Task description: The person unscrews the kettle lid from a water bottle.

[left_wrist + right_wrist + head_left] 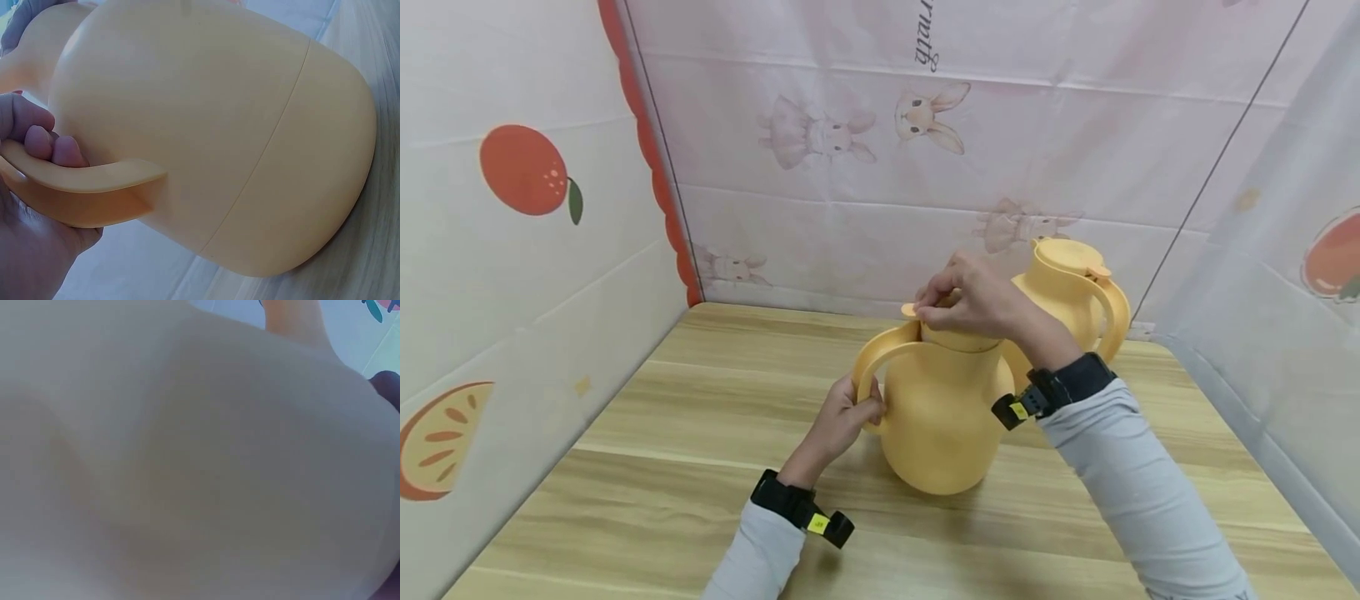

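Observation:
A yellow thermos jug [943, 417] stands upright on the wooden table, its handle [868, 358] turned to the left. My left hand [842, 417] grips that handle low down, and the left wrist view shows the fingers [65, 150] curled through its loop. Over the jug's top, my right hand [973, 300] holds the lid with bent fingers and covers most of it. A small orange tab [909, 309] sticks out beside the fingertips. In the right wrist view a blurred, pale close-up of the jug [250, 456] fills most of the picture.
A second yellow jug [1063, 292] with its lid on stands behind and to the right, partly hidden by my right arm. The wooden table [715, 433] meets a pink rabbit-print sheet [850, 175] at the back and fruit-print sheets at both sides.

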Action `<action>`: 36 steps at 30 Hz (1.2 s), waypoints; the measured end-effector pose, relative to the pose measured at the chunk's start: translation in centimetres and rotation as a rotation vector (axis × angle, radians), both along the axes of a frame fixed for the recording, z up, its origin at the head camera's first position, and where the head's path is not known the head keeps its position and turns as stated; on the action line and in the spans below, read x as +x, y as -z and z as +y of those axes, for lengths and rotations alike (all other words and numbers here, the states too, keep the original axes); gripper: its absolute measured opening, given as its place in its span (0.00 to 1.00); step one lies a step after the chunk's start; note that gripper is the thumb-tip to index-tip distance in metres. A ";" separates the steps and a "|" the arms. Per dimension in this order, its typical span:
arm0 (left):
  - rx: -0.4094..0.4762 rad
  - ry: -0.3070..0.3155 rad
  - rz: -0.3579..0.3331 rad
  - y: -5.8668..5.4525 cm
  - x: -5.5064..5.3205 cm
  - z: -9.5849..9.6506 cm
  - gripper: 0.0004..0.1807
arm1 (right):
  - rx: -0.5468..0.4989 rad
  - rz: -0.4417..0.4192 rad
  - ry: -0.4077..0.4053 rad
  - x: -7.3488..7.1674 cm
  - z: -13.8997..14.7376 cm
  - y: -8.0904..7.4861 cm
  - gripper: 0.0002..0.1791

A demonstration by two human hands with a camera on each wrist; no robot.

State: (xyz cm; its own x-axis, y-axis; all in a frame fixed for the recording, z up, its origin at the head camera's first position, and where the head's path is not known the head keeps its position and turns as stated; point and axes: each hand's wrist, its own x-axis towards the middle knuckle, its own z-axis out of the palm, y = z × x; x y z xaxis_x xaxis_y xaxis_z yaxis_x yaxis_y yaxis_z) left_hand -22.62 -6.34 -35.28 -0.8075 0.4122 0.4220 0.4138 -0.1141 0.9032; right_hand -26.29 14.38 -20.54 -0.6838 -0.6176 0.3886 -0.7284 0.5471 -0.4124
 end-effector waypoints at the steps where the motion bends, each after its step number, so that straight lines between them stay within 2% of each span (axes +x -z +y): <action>1: -0.001 -0.001 -0.002 0.0 0.0 0.0 0.04 | -0.003 0.000 0.000 0.0 0.0 0.0 0.03; 9: -0.003 -0.002 -0.012 0.1 -0.1 -0.1 0.07 | 0.047 0.002 -0.007 0.3 0.1 -0.3 0.01; 14: -0.001 -0.001 -0.005 0.1 -0.1 -0.1 0.05 | 0.189 -0.001 -0.001 0.8 -0.2 -1.5 0.10; 19: -0.002 -0.004 -0.001 0.0 -0.2 -0.1 0.04 | 0.351 -0.064 0.063 1.5 -0.6 -2.8 0.20; 22: 0.000 -0.002 0.007 0.0 -0.2 -0.1 0.04 | 0.414 -0.089 0.086 1.9 -0.7 -3.4 0.24; 29: 0.013 0.015 0.031 0.2 -0.4 0.0 0.03 | 0.464 -0.133 0.075 1.9 -0.7 -3.5 0.30; 36: 0.015 0.016 0.036 0.3 -0.5 0.1 0.04 | 0.480 -0.204 0.086 1.4 0.3 -3.3 0.41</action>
State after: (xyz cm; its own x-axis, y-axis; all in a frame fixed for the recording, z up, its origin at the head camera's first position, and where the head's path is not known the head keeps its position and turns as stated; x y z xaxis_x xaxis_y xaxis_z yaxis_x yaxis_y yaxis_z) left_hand -23.13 -6.27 -35.59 -0.7850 0.4182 0.4571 0.4444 -0.1339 0.8858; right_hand -24.92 14.68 -17.28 -0.7721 -0.6316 -0.0701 -0.6037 0.7635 -0.2294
